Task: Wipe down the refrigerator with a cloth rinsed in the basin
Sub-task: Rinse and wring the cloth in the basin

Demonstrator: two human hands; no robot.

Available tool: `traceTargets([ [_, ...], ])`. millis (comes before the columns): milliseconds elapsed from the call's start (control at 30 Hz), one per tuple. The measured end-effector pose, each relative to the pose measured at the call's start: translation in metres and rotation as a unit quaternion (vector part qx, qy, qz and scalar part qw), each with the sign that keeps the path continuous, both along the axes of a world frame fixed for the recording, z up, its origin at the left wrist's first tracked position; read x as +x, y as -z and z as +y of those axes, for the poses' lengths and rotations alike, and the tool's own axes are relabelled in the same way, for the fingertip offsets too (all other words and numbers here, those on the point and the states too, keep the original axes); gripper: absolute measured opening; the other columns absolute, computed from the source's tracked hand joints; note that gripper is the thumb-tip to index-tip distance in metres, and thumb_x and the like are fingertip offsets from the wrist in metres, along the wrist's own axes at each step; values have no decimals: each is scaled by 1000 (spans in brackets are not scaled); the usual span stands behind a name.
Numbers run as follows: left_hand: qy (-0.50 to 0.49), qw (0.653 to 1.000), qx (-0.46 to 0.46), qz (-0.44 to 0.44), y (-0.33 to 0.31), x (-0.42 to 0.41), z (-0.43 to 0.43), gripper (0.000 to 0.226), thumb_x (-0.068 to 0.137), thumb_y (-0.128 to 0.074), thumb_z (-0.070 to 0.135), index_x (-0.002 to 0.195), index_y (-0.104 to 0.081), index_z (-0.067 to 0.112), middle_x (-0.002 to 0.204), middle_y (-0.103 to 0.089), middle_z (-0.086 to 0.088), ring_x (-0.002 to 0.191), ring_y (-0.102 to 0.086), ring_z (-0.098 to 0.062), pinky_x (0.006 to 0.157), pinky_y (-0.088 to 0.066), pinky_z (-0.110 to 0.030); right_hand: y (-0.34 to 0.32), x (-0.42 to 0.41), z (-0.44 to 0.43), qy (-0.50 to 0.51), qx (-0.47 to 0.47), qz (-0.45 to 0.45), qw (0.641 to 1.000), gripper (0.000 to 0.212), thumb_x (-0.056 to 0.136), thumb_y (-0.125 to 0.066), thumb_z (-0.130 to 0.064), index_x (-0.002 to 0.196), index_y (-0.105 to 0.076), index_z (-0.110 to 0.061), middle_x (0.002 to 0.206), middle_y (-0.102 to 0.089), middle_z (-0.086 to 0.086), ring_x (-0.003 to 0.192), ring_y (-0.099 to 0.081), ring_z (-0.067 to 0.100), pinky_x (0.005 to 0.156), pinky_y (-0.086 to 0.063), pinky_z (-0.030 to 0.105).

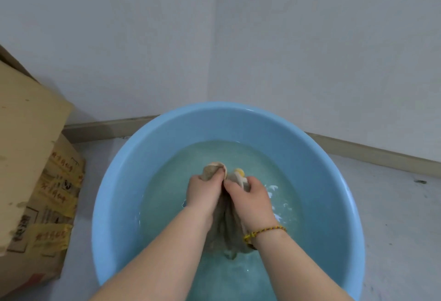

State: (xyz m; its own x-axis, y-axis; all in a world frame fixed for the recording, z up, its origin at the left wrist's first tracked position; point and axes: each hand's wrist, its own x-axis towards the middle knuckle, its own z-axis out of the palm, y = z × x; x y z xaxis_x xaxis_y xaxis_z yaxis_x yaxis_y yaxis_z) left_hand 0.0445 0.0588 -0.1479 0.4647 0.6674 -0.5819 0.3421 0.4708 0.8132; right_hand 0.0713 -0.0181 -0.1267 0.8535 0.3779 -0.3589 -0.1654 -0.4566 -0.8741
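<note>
Head view: a blue basin [114,181] sits on a grey floor [393,217] in a wall corner, part full of water [274,162]. Over the water both hands bunch a wet grey-brown cloth [225,229]. The left hand [205,190] has its fingers curled round the cloth's upper end. The right hand [250,195], just beside it and touching it, clenches the cloth too, with a yellow patch showing above its knuckles. The cloth's lower end hangs between the wrists. A beaded bracelet [265,231] circles the right wrist. To the left stands a cardboard box [31,157] with yellow tape; its red print is too blurred to read.
</note>
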Motion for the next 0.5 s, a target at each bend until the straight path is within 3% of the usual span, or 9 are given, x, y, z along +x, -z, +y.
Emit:
traceTargets([
  [100,17,999,23,-24,-10,1,-9,24,87,-52,28,71,-61,12,82,-65,-10,83,-62,-28,80,-49,-37,0,-8,6,18,10,-48,999,36,88,-55,-33,60,-39,-19,56,-44,-7,52,-42,6,51,-34,20],
  [200,61,996,37,-49,-19,0,-23,31,93,-46,30,65,-56,20,87,-63,-6,89,-60,-23,86,-46,-33,4,9,9,31,-15,-37,999,37,94,-45,-30,59,-43,-16,64,-48,0,71,-45,21,64,-33,27],
  [367,45,998,14,-44,-14,4,-11,32,93,-43,26,66,-54,13,73,-58,-6,79,-55,-23,70,-43,-30,-2,-2,1,-39,-16,-65,997,44,95,-43,-25,53,-36,-19,53,-38,-6,52,-36,9,48,-29,21],
  [433,60,996,-34,-48,-11,1,-7,30,93,-44,28,71,-57,12,83,-61,-12,84,-57,-25,80,-47,-32,-2,-2,1,-65,-40,-81,994,45,95,-43,-27,52,-33,-20,53,-36,-6,53,-36,11,49,-28,23],
  [500,111,990,-67,-46,-12,-2,-9,31,93,-43,36,87,-62,11,99,-64,-15,96,-61,-28,93,-47,-40,-1,8,5,-69,-68,-78,992,44,96,-42,-29,53,-35,-18,62,-46,2,67,-43,20,60,-31,28],
])
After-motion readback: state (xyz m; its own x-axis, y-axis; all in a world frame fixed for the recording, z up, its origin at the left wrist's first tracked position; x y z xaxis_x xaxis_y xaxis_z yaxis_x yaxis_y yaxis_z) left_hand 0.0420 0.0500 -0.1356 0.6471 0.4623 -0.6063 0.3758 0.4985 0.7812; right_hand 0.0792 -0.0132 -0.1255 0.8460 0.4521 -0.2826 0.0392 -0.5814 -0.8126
